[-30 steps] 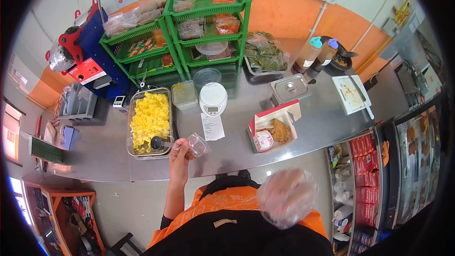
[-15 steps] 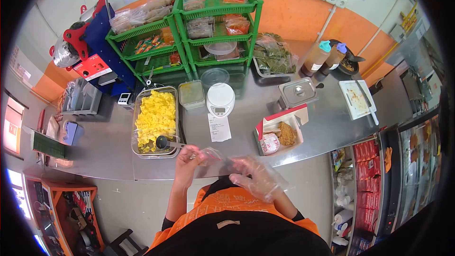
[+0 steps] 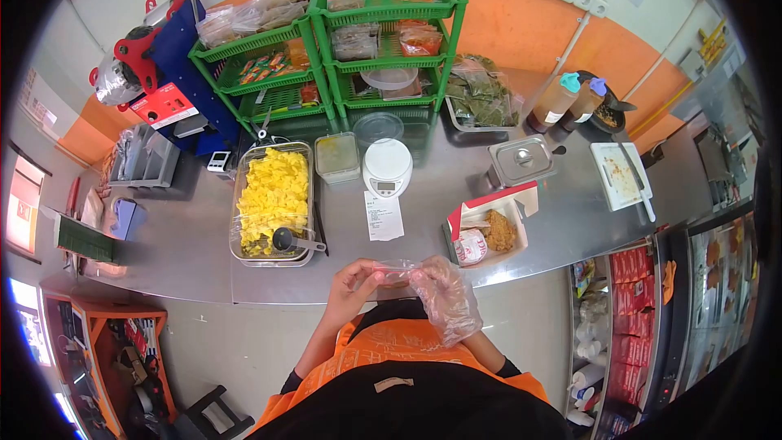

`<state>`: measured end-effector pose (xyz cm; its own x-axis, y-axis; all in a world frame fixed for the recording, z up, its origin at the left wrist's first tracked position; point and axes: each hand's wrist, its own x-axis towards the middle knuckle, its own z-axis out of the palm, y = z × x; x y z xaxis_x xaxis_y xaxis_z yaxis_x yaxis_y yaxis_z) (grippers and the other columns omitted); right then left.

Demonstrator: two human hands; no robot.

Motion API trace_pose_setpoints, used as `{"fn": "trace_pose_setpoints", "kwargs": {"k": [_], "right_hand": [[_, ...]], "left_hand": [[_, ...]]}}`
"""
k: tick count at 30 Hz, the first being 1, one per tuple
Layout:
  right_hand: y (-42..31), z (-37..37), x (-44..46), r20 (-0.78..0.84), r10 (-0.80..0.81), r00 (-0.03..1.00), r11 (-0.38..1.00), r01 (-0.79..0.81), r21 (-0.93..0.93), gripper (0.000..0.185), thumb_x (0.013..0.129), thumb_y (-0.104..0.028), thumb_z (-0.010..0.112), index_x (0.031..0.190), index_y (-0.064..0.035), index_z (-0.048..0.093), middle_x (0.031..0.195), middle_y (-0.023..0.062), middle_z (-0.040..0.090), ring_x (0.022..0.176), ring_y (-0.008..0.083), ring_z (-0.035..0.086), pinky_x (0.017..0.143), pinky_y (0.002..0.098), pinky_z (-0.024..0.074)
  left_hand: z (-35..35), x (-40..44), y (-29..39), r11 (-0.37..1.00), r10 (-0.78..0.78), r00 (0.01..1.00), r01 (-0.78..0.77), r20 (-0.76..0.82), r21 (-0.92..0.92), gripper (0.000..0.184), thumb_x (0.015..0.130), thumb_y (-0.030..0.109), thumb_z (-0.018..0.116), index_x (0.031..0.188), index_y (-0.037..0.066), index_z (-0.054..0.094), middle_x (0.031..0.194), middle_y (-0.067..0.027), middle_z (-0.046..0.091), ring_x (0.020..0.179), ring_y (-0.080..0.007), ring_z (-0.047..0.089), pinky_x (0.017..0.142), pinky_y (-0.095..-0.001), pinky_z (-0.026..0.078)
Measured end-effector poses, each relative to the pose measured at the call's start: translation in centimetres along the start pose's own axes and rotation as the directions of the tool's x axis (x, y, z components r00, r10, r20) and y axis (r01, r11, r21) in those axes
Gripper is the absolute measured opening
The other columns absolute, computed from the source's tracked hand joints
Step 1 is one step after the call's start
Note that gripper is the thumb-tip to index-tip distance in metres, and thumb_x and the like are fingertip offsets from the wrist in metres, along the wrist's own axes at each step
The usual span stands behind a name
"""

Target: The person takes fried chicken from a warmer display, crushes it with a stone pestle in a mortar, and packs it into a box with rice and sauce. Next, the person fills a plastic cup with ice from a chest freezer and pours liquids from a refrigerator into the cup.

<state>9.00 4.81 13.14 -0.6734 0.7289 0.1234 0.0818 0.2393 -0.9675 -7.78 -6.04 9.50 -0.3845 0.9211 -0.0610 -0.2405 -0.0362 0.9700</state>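
A small clear plastic bag (image 3: 396, 271) is stretched between my two hands at the table's front edge. My bare left hand (image 3: 355, 283) pinches its left side. My right hand (image 3: 444, 289), in a loose transparent plastic glove, grips the other side. Left of them stands a glass tray of yellow scrambled egg (image 3: 273, 191) with a black scoop (image 3: 283, 239) resting on its front edge. To the right an open box (image 3: 521, 254) holds a wrapped round item (image 3: 471, 246) and a fried piece (image 3: 500, 231). A receipt (image 3: 384, 216) lies beneath the white scale (image 3: 388, 165).
Green racks (image 3: 387, 57) with bagged items stand at the back, beside a tray of leafy packets (image 3: 482, 102). A lidded steel container (image 3: 521, 161), sauce bottles (image 3: 555, 102) and a white board with a knife (image 3: 619, 175) are on the right. A sealing machine (image 3: 163, 106) stands left.
My right hand has come in from the right and taken hold of the small bag. My left hand has moved right with the bag, away from the egg tray.
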Motion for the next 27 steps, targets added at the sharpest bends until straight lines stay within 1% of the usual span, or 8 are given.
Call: {"fn": "trace_pose_setpoints", "kwargs": {"k": [4, 7, 10, 13, 16, 19, 22, 27], "right_hand": [[-1.9, -0.3, 0.3, 0.051, 0.063, 0.997, 0.998, -0.063, 0.002, 0.014, 0.094, -0.013, 0.056, 0.096, -0.0022, 0.064, 0.081, 0.004, 0.057, 0.07, 0.0106, 0.052, 0.063, 0.0256, 0.0417], [-0.9, 0.5, -0.1, 0.059, 0.181, 0.982, 0.967, -0.188, 0.172, 0.013, 0.095, -0.012, 0.055, 0.096, -0.0021, 0.064, 0.079, 0.0007, 0.056, 0.068, 0.0061, 0.05, 0.059, 0.0222, 0.0399], [-0.6, 0.4, -0.1, 0.106, 0.185, 0.977, 0.966, -0.2, 0.161, 0.012, 0.096, -0.01, 0.054, 0.099, -0.0033, 0.063, 0.079, -0.0013, 0.055, 0.066, 0.0028, 0.048, 0.056, 0.0196, 0.0386], [-0.3, 0.4, -0.1, 0.123, 0.163, 0.979, 0.965, -0.185, 0.187, 0.012, 0.095, -0.011, 0.055, 0.101, -0.0036, 0.062, 0.078, -0.0009, 0.055, 0.063, 0.003, 0.047, 0.053, 0.0203, 0.0387], [-0.1, 0.6, -0.1, 0.076, 0.087, 0.993, 0.983, -0.098, 0.156, 0.01, 0.094, -0.01, 0.056, 0.098, -0.004, 0.063, 0.077, -0.0008, 0.055, 0.062, 0.0034, 0.048, 0.053, 0.0207, 0.039], [-1.6, 0.2, 0.2, 0.078, 0.11, 0.991, 0.987, -0.118, 0.112, 0.008, 0.093, -0.009, 0.057, 0.095, -0.0042, 0.063, 0.076, -0.0004, 0.055, 0.061, 0.0039, 0.049, 0.052, 0.0211, 0.0395], [-1.4, 0.3, 0.1, 0.097, 0.186, 0.978, 0.966, -0.2, 0.162, 0.007, 0.092, -0.009, 0.057, 0.093, -0.0041, 0.063, 0.076, -0.0002, 0.055, 0.061, 0.004, 0.049, 0.052, 0.021, 0.0398], [-0.9, 0.5, 0.1, 0.101, 0.19, 0.977, 0.967, -0.204, 0.156, 0.006, 0.092, -0.009, 0.059, 0.095, -0.0044, 0.062, 0.075, -0.0007, 0.056, 0.059, 0.0035, 0.049, 0.05, 0.0205, 0.0395]], "left_hand": [[0.1, 0.0, 0.2, 0.999, -0.006, 1.0, 0.007, -0.015, 0.052, 0.012, 0.092, 0.01, 0.061, 0.098, 0.0, 0.062, 0.094, -0.0052, 0.064, 0.081, -0.013, 0.064, 0.076, -0.0266, 0.05], [0.3, -0.1, 0.5, 0.998, -0.022, 1.0, 0.023, -0.018, 0.054, 0.011, 0.091, 0.009, 0.061, 0.097, 0.0, 0.062, 0.091, -0.0051, 0.062, 0.079, -0.0135, 0.065, 0.072, -0.0264, 0.052], [0.4, -0.1, 0.5, 0.999, -0.023, 0.999, 0.024, -0.027, 0.04, 0.009, 0.09, 0.008, 0.062, 0.095, 0.0, 0.062, 0.091, -0.0054, 0.061, 0.079, -0.0139, 0.065, 0.07, -0.0265, 0.054], [0.2, -0.2, 0.3, 0.997, -0.002, 1.0, 0.004, -0.017, 0.073, 0.009, 0.09, 0.006, 0.062, 0.095, -0.001, 0.062, 0.091, -0.006, 0.06, 0.078, -0.0141, 0.065, 0.07, -0.0267, 0.055], [0.2, 0.0, 0.4, 0.992, 0.04, 0.999, -0.04, 0.0, 0.124, 0.008, 0.089, 0.005, 0.062, 0.094, -0.002, 0.061, 0.091, -0.0065, 0.06, 0.078, -0.0141, 0.065, 0.069, -0.0262, 0.055], [0.4, 0.0, 0.7, 0.99, 0.056, 0.998, -0.056, -0.002, 0.126, 0.008, 0.089, 0.004, 0.062, 0.093, -0.002, 0.061, 0.091, -0.0069, 0.059, 0.077, -0.014, 0.065, 0.068, -0.0257, 0.055], [0.5, 0.0, 0.9, 0.992, 0.04, 0.999, -0.036, -0.024, 0.123, 0.007, 0.088, 0.004, 0.062, 0.092, -0.002, 0.062, 0.09, -0.0065, 0.059, 0.075, -0.0134, 0.064, 0.067, -0.0251, 0.054], [0.3, 0.0, 0.5, 0.986, 0.05, 0.998, -0.044, -0.032, 0.158, 0.007, 0.087, 0.004, 0.063, 0.09, -0.002, 0.062, 0.088, -0.0056, 0.058, 0.071, -0.0119, 0.063, 0.065, -0.0239, 0.05]]}}
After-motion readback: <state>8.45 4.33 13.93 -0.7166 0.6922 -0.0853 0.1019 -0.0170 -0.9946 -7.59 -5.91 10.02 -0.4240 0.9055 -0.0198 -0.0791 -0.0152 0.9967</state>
